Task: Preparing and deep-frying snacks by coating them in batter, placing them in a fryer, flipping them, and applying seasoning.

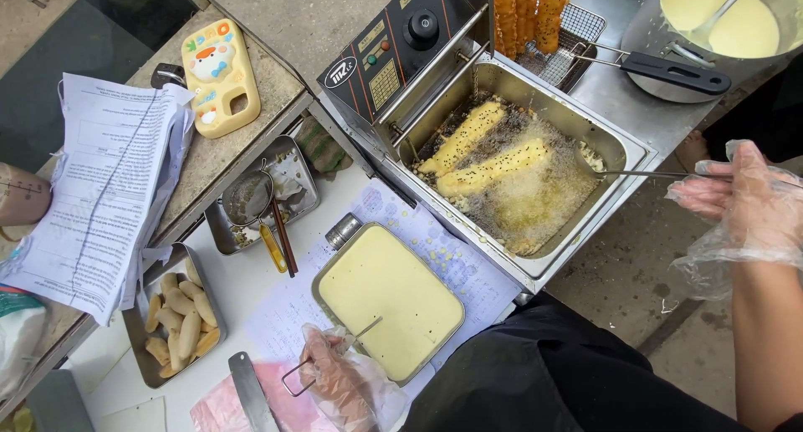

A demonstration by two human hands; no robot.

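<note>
Seen from above, a person in thin, crinkled clear plastic gloves works at a street frying station. The right hand (736, 198) has its grip pinched shut on the end of a thin metal skewer (644, 173); the skewer's long axis runs almost level, pointing away from the grip toward the left into the deep fryer (502, 160), a rectangular steel tank of bubbling oil. Just beyond the skewer's tip float two long battered sticks (481, 156), golden and speckled with dark seeds, lying side by side on a slant from lower left to upper right. The left hand (335, 378) has its grip closed on slim wire tongs (330, 352), whose ends point up and right from the grip, resting over the near edge of a rounded rectangular metal tray of smooth pale yellow batter (389, 302) on the white worktop (251, 290). Left of this grip sits a smaller steel tray of peeled pale banana pieces (180, 319), and just below it lies a flat metal blade (251, 394). Beyond the fryer, fried golden sticks (527, 14) stand upright in a wire basket (577, 30), beside a round pot of creamy batter (728, 22). Farther left a stack of printed papers (100, 189) and a yellow cartoon phone case (222, 76) rest on a rough grey surface
</note>
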